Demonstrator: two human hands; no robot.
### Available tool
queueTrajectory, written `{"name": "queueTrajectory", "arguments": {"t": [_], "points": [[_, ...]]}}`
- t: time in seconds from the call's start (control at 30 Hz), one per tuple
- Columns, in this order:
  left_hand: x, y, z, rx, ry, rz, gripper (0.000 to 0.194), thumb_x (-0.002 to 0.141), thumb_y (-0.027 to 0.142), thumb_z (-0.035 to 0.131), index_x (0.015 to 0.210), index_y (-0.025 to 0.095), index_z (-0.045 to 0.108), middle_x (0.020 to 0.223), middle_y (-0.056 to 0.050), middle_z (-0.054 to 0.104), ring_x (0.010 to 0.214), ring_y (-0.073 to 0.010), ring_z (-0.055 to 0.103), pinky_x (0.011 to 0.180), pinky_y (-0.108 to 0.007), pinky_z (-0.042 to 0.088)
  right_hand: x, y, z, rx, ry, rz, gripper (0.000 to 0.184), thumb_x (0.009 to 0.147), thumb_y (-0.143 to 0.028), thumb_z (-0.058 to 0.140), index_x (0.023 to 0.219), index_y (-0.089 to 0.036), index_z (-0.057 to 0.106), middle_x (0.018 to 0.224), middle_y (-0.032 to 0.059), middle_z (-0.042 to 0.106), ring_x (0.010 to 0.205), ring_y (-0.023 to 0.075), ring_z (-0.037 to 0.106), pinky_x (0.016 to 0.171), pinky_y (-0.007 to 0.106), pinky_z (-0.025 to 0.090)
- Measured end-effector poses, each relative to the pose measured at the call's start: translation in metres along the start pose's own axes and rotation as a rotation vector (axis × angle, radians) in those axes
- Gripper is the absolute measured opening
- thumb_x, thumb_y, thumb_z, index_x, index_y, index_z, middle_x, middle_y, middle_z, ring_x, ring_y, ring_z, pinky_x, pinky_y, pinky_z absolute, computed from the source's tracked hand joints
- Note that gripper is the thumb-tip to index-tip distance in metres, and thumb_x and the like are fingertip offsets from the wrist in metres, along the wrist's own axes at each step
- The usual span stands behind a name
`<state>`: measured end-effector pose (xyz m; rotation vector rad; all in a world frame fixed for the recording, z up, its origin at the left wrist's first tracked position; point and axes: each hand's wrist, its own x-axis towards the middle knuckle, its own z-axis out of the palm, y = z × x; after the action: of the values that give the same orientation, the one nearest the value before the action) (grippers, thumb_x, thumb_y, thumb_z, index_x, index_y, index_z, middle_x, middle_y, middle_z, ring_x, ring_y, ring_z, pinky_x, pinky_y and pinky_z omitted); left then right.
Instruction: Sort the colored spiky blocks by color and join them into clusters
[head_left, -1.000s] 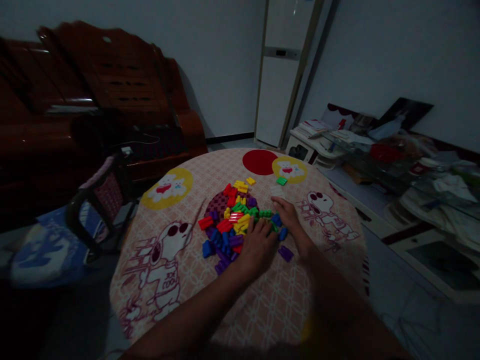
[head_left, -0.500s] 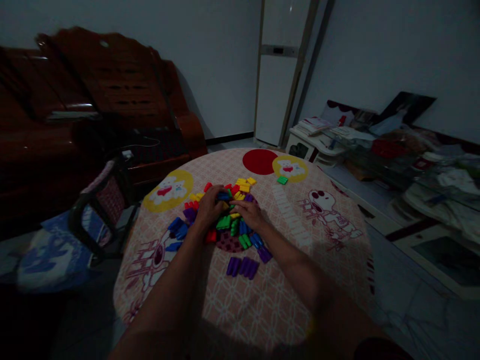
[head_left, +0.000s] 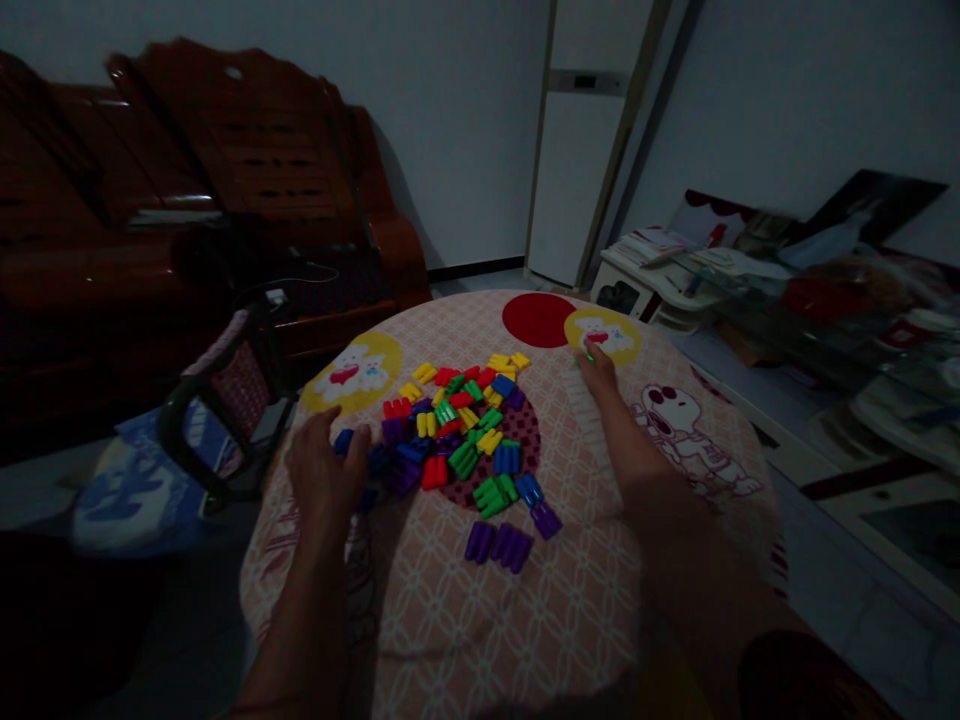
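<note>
My left hand (head_left: 324, 468) hovers over the left side of the pile with thumb and fingers apart. A blue block (head_left: 343, 441) shows in the gap between them, and more blue blocks lie partly hidden beside the hand. At the far right of the table, my right hand (head_left: 598, 374) has its fingers closed on a green block (head_left: 590, 357), of which only a sliver shows. Between the hands spreads a loose pile of ribbed plastic toy blocks in red (head_left: 435, 473), yellow (head_left: 490, 442), green (head_left: 495, 495) and purple (head_left: 513, 548).
A patterned cloth covers the round table (head_left: 465, 640). A green-framed chair (head_left: 217, 410) stands at its left, with a wooden sofa (head_left: 262, 180) behind. On the right, a cluttered glass-topped cabinet (head_left: 750, 300) runs along the wall.
Both hands have parted from the middle of the pile. My left hand went left to the blue blocks; my right hand reached out right and closed on the lone green block. The view shifted slightly.
</note>
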<state>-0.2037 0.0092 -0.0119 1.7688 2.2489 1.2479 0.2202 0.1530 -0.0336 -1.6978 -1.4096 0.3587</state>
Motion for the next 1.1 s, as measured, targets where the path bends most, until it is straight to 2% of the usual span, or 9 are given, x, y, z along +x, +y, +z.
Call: {"name": "queueTrajectory", "arguments": {"t": [0.07, 0.13, 0.27, 0.37, 0.5, 0.63, 0.8, 0.93, 1.1], "points": [[-0.01, -0.021, 0.006, 0.002, -0.094, -0.137, 0.057, 0.084, 0.051, 0.055, 0.128, 0.014, 0.06, 0.13, -0.018, 0.063, 0.125, -0.0365, 0.056, 0.11, -0.054, 0.042, 0.005, -0.015, 0.023, -0.002, -0.099, 0.04, 0.046, 0.091, -0.037, 0.058, 0.132, -0.017, 0.065, 0.138, 0.0139, 0.064, 0.129, 0.0244, 0.059, 0.113, 0.043, 0.041], [-0.016, -0.029, 0.016, -0.013, -0.159, -0.181, 0.061, 0.085, 0.052, 0.053, 0.131, 0.014, 0.059, 0.13, -0.019, 0.064, 0.124, -0.0361, 0.058, 0.108, -0.054, 0.044, 0.006, -0.035, 0.048, 0.015, -0.238, -0.02, 0.044, 0.092, -0.035, 0.059, 0.132, -0.018, 0.066, 0.141, 0.0121, 0.062, 0.132, 0.0232, 0.057, 0.115, 0.04, 0.038], [-0.016, -0.015, 0.032, -0.076, -0.184, -0.091, 0.061, 0.088, 0.051, 0.051, 0.136, 0.014, 0.057, 0.139, -0.02, 0.059, 0.13, -0.0348, 0.055, 0.113, -0.052, 0.041, -0.005, -0.074, 0.087, 0.064, -0.486, -0.242, 0.031, 0.091, -0.033, 0.062, 0.117, -0.024, 0.075, 0.128, 0.0054, 0.071, 0.124, 0.0225, 0.063, 0.111, 0.037, 0.042], [-0.007, 0.001, 0.045, -0.17, -0.208, -0.072, 0.061, 0.089, 0.051, 0.052, 0.139, 0.017, 0.057, 0.143, -0.017, 0.058, 0.132, -0.0324, 0.054, 0.115, -0.05, 0.04, -0.027, -0.088, 0.097, 0.129, -0.599, -0.343, 0.021, 0.088, -0.032, 0.064, 0.101, -0.024, 0.08, 0.111, 0.0017, 0.077, 0.11, 0.0224, 0.069, 0.102, 0.034, 0.048], [0.01, 0.021, 0.067, -0.337, -0.264, -0.062, 0.062, 0.087, 0.051, 0.056, 0.138, 0.017, 0.059, 0.142, -0.014, 0.061, 0.133, -0.032, 0.055, 0.115, -0.048, 0.041, -0.066, -0.089, 0.09, 0.273, -0.617, -0.335, 0.021, 0.088, -0.031, 0.062, 0.093, -0.021, 0.08, 0.102, 0.0017, 0.078, 0.101, 0.0217, 0.071, 0.094, 0.033, 0.051], [0.028, 0.046, 0.079, -0.495, -0.42, 0.035, 0.059, 0.085, 0.053, 0.058, 0.13, 0.016, 0.066, 0.132, -0.012, 0.068, 0.123, -0.0312, 0.062, 0.108, -0.046, 0.047, -0.106, -0.083, 0.075, 0.46, -0.516, -0.327, 0.019, 0.085, -0.032, 0.063, 0.091, -0.021, 0.078, 0.103, 0.0036, 0.076, 0.103, 0.0212, 0.069, 0.099, 0.034, 0.049], [0.037, 0.081, 0.082, -0.578, -0.637, 0.213, 0.055, 0.083, 0.052, 0.059, 0.12, 0.014, 0.072, 0.123, -0.012, 0.073, 0.114, -0.0302, 0.066, 0.103, -0.041, 0.051, -0.136, -0.08, 0.051, 0.647, -0.367, -0.099, 0.024, 0.084, -0.035, 0.059, 0.096, -0.021, 0.075, 0.101, 0.0033, 0.076, 0.098, 0.0209, 0.069, 0.092, 0.035, 0.052], [0.03, 0.105, 0.09, -0.628, -0.715, 0.244, 0.048, 0.084, 0.048, 0.057, 0.116, 0.016, 0.074, 0.122, -0.011, 0.073, 0.114, -0.029, 0.067, 0.103, -0.042, 0.051, -0.137, -0.081, 0.032, 0.723, -0.36, 0.031, 0.024, 0.08, -0.038, 0.06, 0.09, -0.02, 0.072, 0.086, 0.0027, 0.075, 0.078, 0.0188, 0.069, 0.076, 0.031, 0.056], [0.029, 0.116, 0.099, -0.783, -0.813, 0.131, 0.046, 0.083, 0.052, 0.06, 0.11, 0.018, 0.074, 0.114, -0.009, 0.075, 0.106, -0.0276, 0.069, 0.095, -0.042, 0.056, -0.104, -0.074, 0.019, 0.652, -0.315, 0.121, 0.019, 0.075, -0.036, 0.064, 0.08, -0.019, 0.07, 0.075, 0.0032, 0.074, 0.066, 0.0173, 0.068, 0.067, 0.031, 0.057]]}}
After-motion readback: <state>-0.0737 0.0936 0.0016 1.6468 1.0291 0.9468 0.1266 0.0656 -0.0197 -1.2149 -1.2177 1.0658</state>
